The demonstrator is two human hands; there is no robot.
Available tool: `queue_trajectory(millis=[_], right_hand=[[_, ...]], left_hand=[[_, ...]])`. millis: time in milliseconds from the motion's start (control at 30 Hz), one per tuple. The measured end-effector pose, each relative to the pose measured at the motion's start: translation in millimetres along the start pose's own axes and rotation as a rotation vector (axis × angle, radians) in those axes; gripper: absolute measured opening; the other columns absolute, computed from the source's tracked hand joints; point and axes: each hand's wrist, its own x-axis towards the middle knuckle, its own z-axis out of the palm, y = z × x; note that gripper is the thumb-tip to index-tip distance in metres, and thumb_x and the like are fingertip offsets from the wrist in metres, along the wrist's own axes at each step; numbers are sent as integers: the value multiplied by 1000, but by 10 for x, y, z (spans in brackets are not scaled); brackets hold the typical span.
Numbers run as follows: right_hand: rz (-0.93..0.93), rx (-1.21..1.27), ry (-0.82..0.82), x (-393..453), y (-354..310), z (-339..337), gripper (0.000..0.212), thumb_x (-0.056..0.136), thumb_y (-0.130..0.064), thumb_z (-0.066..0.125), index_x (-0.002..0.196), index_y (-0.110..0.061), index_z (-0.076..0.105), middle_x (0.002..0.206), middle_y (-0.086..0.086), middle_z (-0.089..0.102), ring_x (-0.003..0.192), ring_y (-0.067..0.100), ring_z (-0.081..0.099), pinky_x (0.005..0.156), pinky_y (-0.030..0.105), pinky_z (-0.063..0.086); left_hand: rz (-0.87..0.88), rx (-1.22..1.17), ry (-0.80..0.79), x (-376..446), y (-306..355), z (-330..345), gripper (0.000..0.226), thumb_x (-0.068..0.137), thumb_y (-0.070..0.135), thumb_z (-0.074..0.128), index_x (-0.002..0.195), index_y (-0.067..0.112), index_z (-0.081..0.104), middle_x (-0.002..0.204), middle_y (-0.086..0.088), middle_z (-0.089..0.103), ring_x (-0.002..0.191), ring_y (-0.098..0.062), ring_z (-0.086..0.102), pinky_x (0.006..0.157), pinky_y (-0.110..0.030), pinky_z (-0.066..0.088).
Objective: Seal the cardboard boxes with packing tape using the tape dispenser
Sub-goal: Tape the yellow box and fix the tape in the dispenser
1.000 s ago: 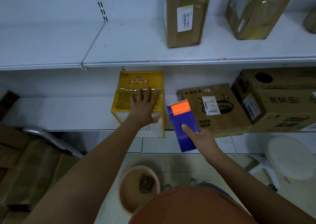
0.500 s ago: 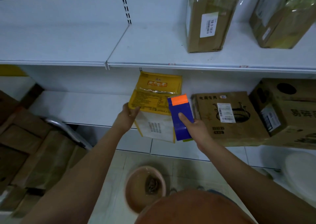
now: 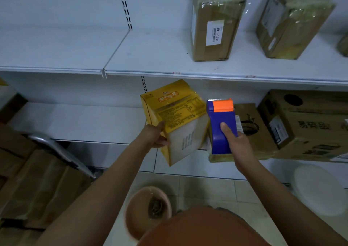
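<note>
Flattened brown cardboard (image 3: 32,181) lies stacked on the floor at far left. The left hand (image 3: 155,135) grips the yellow box (image 3: 176,119) at its left edge, thumb on the front face, holding it tilted in front of the lower shelf (image 3: 75,121). Below, a round basin (image 3: 145,211) on the floor holds something dark at its bottom, too blurred to identify. Just right of the yellow box, the right hand (image 3: 238,146) is curled round the blue tape dispenser (image 3: 221,127), thumb pressed on its face, orange end upward. Behind it two brown cartons (image 3: 301,125) sit on the lower shelf; two wrapped parcels (image 3: 214,23) stand closed on the upper shelf (image 3: 150,57).
</note>
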Motion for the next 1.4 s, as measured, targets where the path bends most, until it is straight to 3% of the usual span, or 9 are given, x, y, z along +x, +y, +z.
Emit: queue_trajectory(millis=[100, 200, 400, 567, 733, 867, 1033, 1167, 1400], right_hand=[[10, 30, -43, -48, 81, -58, 47, 73, -53, 70, 104, -18, 68, 99, 4, 75, 90, 21, 71, 78, 35, 56], [13, 2, -73, -77, 124, -124, 51, 66, -56, 69, 100, -17, 68, 97, 8, 75, 90, 25, 71, 84, 40, 55], [-153, -239, -122, -144, 115, -336, 14, 90, -27, 67, 80, -18, 65, 66, -10, 70, 60, 0, 65, 51, 10, 44], [-402, -709, -107, -205, 138, -528, 21, 82, -38, 74, 81, -22, 60, 72, -12, 61, 66, 2, 59, 54, 12, 39], [-598, -927, -80, -178, 185, -604, 38, 75, -66, 59, 71, -28, 53, 67, -17, 50, 85, 12, 52, 66, 20, 34], [-669, -985, -39, -150, 260, -593, 51, 74, -64, 60, 82, -14, 67, 81, 3, 69, 110, 30, 56, 81, 31, 41], [-725, -1030, 0, -108, 374, -597, 53, 76, -66, 58, 78, -14, 64, 81, 3, 70, 105, 32, 58, 82, 33, 42], [-774, -1093, 60, -38, 444, -666, 55, 78, -70, 51, 77, -16, 61, 78, -1, 68, 100, 26, 57, 79, 29, 41], [-996, -1174, 141, 76, 367, -855, 44, 80, -50, 57, 83, -7, 64, 80, 7, 70, 86, 20, 57, 94, 29, 36]], left_hand=[[-68, -125, -130, -39, 130, 336, 59, 101, 52, 45, 126, -1, 49, 115, -28, 68, 99, -35, 71, 75, -39, 58], [-80, -170, -155, -33, 234, 611, 56, 102, 53, 43, 128, 3, 44, 121, -29, 63, 95, -33, 71, 73, -40, 59], [26, -342, -328, -83, 221, 906, 46, 101, 47, 49, 138, 20, 50, 142, 1, 52, 133, -20, 46, 110, -45, 41], [49, -204, -352, -56, 153, 890, 50, 98, 50, 53, 140, 23, 51, 144, 0, 55, 135, -19, 48, 105, -45, 46], [38, -232, -141, -11, 164, 756, 49, 95, 60, 51, 120, 17, 57, 129, -12, 60, 109, -34, 64, 92, -52, 55], [-120, -447, -190, -18, 143, 660, 82, 84, 80, 45, 145, 27, 35, 138, -26, 48, 104, -45, 65, 88, -57, 55], [-226, -696, -270, 94, 94, 616, 73, 90, 53, 65, 147, 18, 35, 134, -37, 49, 96, -46, 69, 73, -50, 61], [-206, -731, -288, 157, 149, 865, 65, 99, 50, 52, 147, 9, 38, 133, -31, 54, 85, -40, 72, 54, -45, 60], [-109, -508, -298, 193, 491, 1202, 65, 104, 56, 28, 153, 14, 31, 145, -21, 50, 108, -30, 62, 69, -36, 49]])
